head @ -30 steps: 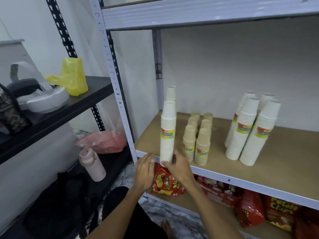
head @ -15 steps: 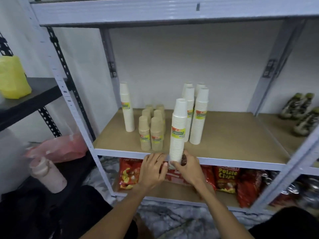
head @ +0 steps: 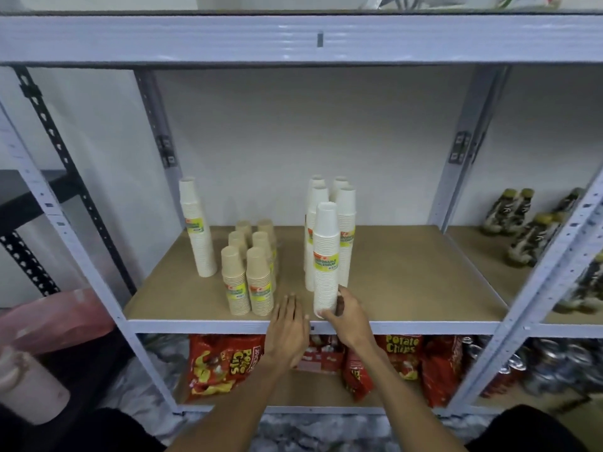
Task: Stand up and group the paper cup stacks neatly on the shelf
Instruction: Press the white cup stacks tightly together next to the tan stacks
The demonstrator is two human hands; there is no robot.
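Note:
A tall white paper cup stack (head: 326, 256) stands near the front edge of the brown shelf board (head: 408, 282), with my right hand (head: 347, 316) shut around its base. It sits just in front of a group of several tall white stacks (head: 344, 223). My left hand (head: 287, 324) hovers flat and open to the left of it, holding nothing. Several short tan cup stacks (head: 251, 265) stand in a cluster left of centre. One tall white stack (head: 197, 230) stands alone at the far left of the shelf.
Red potato chip bags (head: 225, 363) fill the shelf below. Dark bottles (head: 528, 223) stand in the bay to the right. Grey metal uprights (head: 463, 148) frame the bay, with a beam (head: 293, 37) overhead. A pink bag (head: 55, 318) and a bottle (head: 26, 383) lie lower left.
The held white stack has moved rightward along the shelf front, from left of the tan stacks to in front of the white group. My left hand has come off it and opened.

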